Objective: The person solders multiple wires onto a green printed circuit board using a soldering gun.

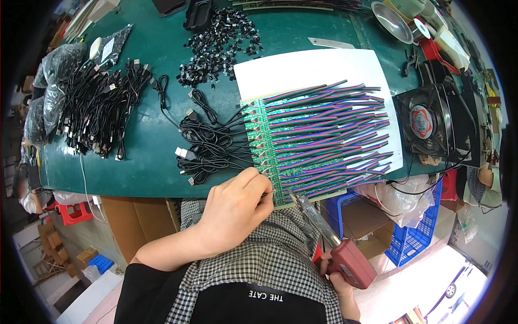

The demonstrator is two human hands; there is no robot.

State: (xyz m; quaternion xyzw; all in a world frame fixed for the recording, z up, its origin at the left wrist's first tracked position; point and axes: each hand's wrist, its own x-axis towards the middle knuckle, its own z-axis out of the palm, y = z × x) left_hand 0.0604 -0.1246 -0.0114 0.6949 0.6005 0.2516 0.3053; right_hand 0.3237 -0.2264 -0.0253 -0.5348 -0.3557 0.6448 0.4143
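A panel of green circuit boards (268, 141) lies along the near edge of the green table, partly on a white sheet (318, 66). Multicoloured ribbon wires (332, 130) run off it to the right, and black USB cables (202, 141) trail from its left side. My left hand (229, 208) is closed in a pinch at the panel's near left corner; whatever its fingertips hold is hidden. In my right hand (341, 285) is a soldering gun (353, 263) with a dark red handle. Its metal tip reaches the panel's near edge, just right of my left fingers.
More USB cables (100, 110) lie heaped at the left beside plastic bags (60, 67). Small black parts (218, 43) are piled at the back. A flat blade (330, 42) rests behind the sheet. On the right are a fan (423, 121), pliers (410, 60) and a metal bowl (390, 21).
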